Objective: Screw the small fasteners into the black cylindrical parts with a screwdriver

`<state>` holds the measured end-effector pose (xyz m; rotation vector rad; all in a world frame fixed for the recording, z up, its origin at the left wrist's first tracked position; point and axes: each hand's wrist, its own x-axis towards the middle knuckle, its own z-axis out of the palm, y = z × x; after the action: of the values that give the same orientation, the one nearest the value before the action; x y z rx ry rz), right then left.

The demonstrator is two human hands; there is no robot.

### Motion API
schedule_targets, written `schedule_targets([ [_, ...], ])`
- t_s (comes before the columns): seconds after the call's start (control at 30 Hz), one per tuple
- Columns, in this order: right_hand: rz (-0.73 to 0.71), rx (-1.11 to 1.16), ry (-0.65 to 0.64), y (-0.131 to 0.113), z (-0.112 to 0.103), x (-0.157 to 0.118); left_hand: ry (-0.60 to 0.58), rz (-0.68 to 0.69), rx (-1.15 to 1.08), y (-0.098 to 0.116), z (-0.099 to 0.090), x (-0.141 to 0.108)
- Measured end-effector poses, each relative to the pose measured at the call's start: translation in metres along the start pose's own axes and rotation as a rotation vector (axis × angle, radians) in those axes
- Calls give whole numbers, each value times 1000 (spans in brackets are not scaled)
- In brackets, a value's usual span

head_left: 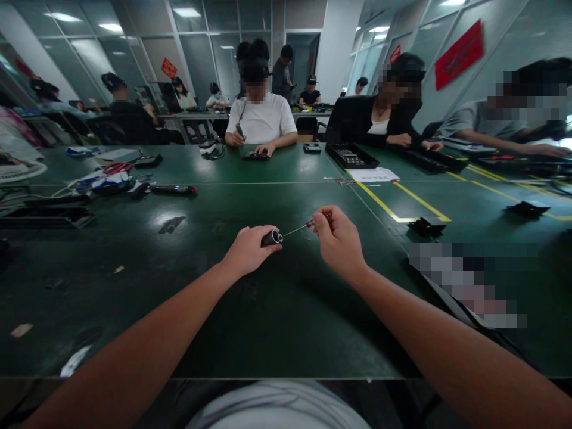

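Observation:
My left hand (250, 249) is closed round a dark cylindrical piece (270, 238) with a silvery ring at its end, which points to the right. In my right hand (337, 241) is a screwdriver (296, 230) with a reddish handle, held between thumb and fingers. Its thin metal shaft slants down to the left, and the tip meets the open end of the cylinder. Whether the tip sits on a screw is too small to tell. Both hands are above the green table (250, 322), and most of the cylinder is hidden in my left palm.
At the left lie red-handled scissors (118, 168), cables, a dark pen-like tool (172, 189) and a black tray (49, 215). Small black parts (426, 226) stand by yellow tape at the right. A black tray of parts (351, 157) lies farther back. Co-workers (261, 119) sit across the table.

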<state>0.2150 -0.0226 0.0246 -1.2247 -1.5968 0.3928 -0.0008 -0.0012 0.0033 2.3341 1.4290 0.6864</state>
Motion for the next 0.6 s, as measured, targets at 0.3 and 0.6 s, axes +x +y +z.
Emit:
schedule_targets([
  [0.3,5,-17,31,-1,-1,2,22,-56,-144,-3,1,0],
  [0.6,-9,17,78,-1,-3,1,175,-131,-295,1,-1,-2],
])
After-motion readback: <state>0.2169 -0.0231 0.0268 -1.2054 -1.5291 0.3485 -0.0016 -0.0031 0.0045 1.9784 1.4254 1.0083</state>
